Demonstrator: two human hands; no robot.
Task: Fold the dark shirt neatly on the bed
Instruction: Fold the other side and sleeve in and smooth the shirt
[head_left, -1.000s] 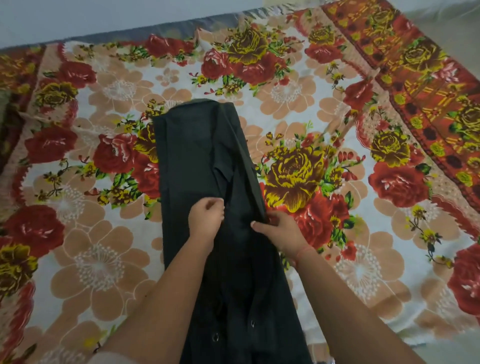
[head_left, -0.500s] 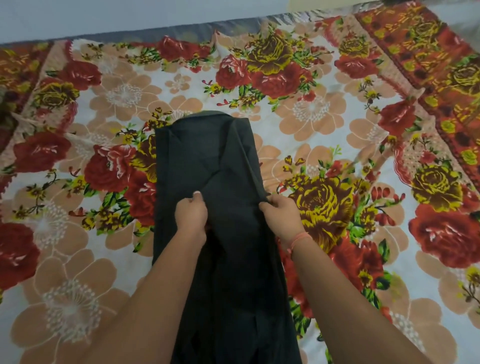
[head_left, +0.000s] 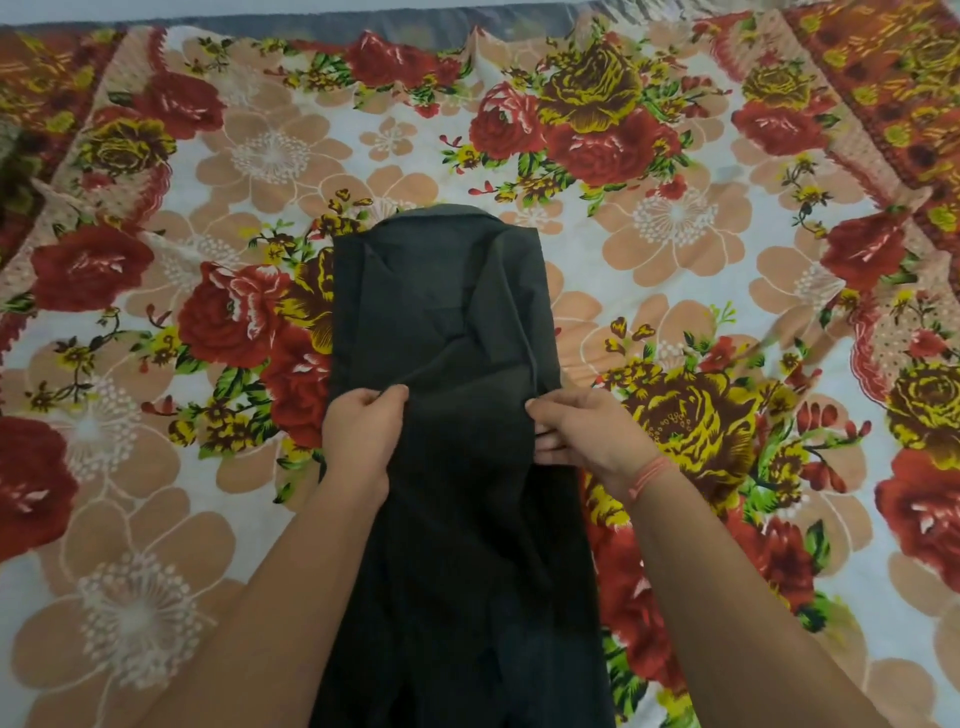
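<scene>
The dark shirt (head_left: 457, 332) lies in the centre of the frame as a long narrow strip, collar end toward the top, on the bed (head_left: 156, 519). The left hand (head_left: 363, 431) pinches its left edge and the right hand (head_left: 576, 431) its right edge. Flowered sheet lies open on both sides, up to the bed's far edge along the top. Half a second ago the hands were closer together.

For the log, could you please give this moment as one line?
left hand pinches shirt | right hand pinches shirt edge | shirt folded narrow on bed
</scene>
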